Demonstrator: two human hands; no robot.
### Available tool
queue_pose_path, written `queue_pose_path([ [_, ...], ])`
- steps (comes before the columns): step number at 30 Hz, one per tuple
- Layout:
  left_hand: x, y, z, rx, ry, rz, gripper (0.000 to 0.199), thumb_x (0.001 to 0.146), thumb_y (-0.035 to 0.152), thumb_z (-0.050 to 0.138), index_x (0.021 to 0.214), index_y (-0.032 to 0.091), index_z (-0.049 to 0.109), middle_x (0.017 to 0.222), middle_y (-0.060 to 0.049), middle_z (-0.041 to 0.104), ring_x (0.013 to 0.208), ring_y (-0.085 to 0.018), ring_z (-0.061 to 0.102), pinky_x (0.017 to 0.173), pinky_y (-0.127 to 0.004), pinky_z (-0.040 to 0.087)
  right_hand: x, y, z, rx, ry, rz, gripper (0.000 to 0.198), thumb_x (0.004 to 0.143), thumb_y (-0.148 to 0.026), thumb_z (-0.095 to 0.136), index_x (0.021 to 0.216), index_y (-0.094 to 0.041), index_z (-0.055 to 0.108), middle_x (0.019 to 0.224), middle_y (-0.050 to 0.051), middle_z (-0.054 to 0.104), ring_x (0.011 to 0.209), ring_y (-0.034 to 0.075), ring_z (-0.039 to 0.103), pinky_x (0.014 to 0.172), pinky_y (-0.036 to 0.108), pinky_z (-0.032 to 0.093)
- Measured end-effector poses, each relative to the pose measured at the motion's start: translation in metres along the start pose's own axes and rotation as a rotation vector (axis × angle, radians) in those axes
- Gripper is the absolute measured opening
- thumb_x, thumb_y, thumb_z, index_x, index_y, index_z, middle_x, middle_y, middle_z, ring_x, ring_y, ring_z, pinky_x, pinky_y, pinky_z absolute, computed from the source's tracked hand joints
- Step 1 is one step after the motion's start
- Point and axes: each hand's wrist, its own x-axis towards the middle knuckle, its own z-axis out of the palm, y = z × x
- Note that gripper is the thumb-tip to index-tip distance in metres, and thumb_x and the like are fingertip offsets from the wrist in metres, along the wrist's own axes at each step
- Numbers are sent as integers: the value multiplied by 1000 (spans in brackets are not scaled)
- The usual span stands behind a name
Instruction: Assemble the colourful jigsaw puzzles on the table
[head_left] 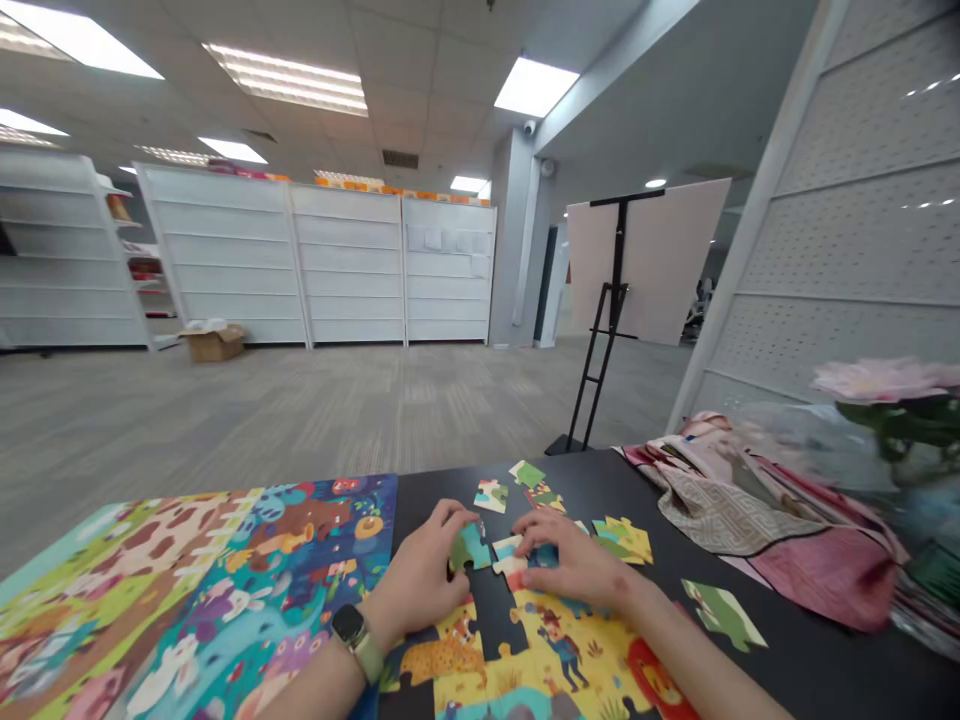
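My left hand (429,568), with a watch (349,628) on its wrist, pinches a teal and green puzzle piece (471,548) over the black table. To its right, my right hand (574,560) has thumb and fingers closed around a mostly hidden blue puzzle piece (546,556). A white, red and cream piece (508,562) lies beside those fingertips. Below both hands spreads a partly joined yellow jigsaw (525,650) with a leopard, a figure in a hat and a lion; gaps show black tabletop. My right forearm covers some of it.
Loose pieces lie beyond my hands, including a green and white one (491,495) and a yellow-green one (626,540). Another green piece (724,612) lies right. Illustrated puzzle boards (300,560) cover the left. Pink patterned cloth (757,510) and a flower (885,380) stand right.
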Motion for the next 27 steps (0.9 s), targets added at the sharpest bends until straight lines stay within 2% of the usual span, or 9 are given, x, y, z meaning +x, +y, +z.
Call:
queue_pose_path([
  [6, 0, -7, 5, 11, -17, 24, 68, 66, 3, 50, 130, 23, 53, 138, -8, 50, 127, -27, 50, 111, -40, 39, -1, -2, -1, 11, 13, 5, 20, 78, -37, 78, 93, -24, 72, 116, 7, 67, 116, 27, 60, 110, 48, 35],
  [13, -1, -7, 3, -22, -7, 49, 71, 66, 1, 49, 133, 26, 52, 140, -8, 46, 124, -25, 53, 106, -37, 44, 2, 5, -2, 37, 26, 20, 35, 74, -37, 82, 104, -24, 70, 113, 6, 67, 109, 25, 60, 100, 41, 44],
  [18, -1, -6, 2, -12, -10, 36, 71, 68, 1, 49, 134, 27, 52, 139, -8, 46, 122, -25, 55, 104, -38, 46, 2, 5, 0, 29, 24, 19, 36, 72, -39, 84, 103, -26, 71, 113, 5, 67, 112, 26, 60, 105, 44, 40],
  [20, -1, -6, 2, -12, -14, 37, 71, 69, 1, 49, 134, 28, 52, 139, -8, 46, 122, -26, 55, 103, -38, 47, 2, 3, 1, 18, 21, 15, 26, 74, -39, 82, 96, -26, 74, 115, 5, 67, 112, 27, 60, 107, 46, 39],
  [22, -1, -6, 2, -12, -10, 39, 70, 69, 2, 49, 134, 27, 52, 139, -8, 46, 121, -26, 56, 102, -38, 47, 2, 2, 2, 1, 24, 7, 11, 82, -36, 74, 85, -26, 75, 115, 5, 68, 112, 26, 62, 107, 47, 39],
  [25, -1, -5, 2, -22, 10, 46, 68, 67, 1, 49, 131, 26, 53, 136, -8, 47, 120, -26, 56, 102, -36, 47, 2, 2, 2, -31, 62, -7, 20, 92, -24, 56, 90, -26, 75, 117, 6, 67, 112, 25, 61, 102, 45, 43],
  [27, -1, -5, 1, -37, 22, 39, 67, 66, 1, 50, 128, 25, 54, 135, -8, 48, 116, -25, 58, 100, -35, 48, 3, 2, 3, -56, 95, -18, 25, 90, -16, 51, 95, -25, 75, 114, 7, 67, 107, 23, 62, 97, 42, 47],
])
